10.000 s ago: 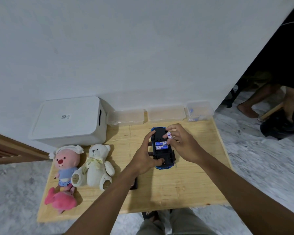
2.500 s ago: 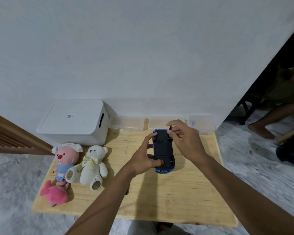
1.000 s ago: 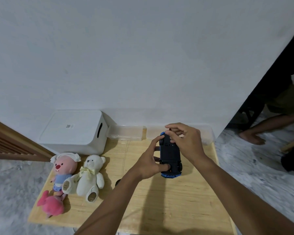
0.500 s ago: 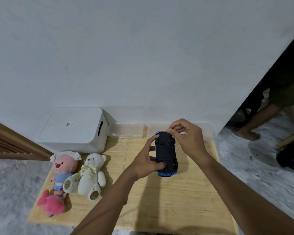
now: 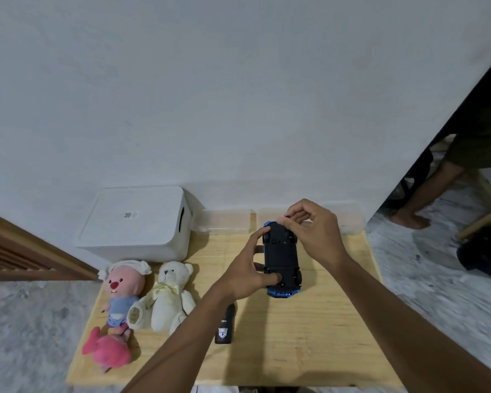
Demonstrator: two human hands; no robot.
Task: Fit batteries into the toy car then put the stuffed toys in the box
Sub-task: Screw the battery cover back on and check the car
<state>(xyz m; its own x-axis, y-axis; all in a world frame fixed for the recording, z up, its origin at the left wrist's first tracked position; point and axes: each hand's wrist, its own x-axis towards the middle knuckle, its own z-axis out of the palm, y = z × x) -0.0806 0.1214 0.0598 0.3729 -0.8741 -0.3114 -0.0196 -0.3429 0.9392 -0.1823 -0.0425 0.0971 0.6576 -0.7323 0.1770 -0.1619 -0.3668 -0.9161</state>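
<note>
Your left hand (image 5: 245,275) grips the toy car (image 5: 281,260) along its left side, thumb pressed on the underside near the rear wheel, while your right hand (image 5: 313,232) pinches at the far end of the car with fingertips bunched; whatever they pinch is hidden behind your knuckles and too small to tell. The car lies belly-up over the wooden table (image 5: 309,336), its flat black underside facing you with blue bodywork showing only at both ends; the battery bay looks closed over, though detail is blurred. Your left forearm covers part of a small black item (image 5: 224,327) with a pale emblem on the table. To the left, the white teddy bear (image 5: 169,296), the pink-faced plush (image 5: 124,292) and the pink plush (image 5: 108,354) lie touching one another near the table's left edge. The white box (image 5: 136,221) sits behind them with its lid on, against the wall. Clear plastic containers (image 5: 224,221) line the back edge, partly hidden by your right hand. Bare tabletop lies open in front of and right of the car.
</note>
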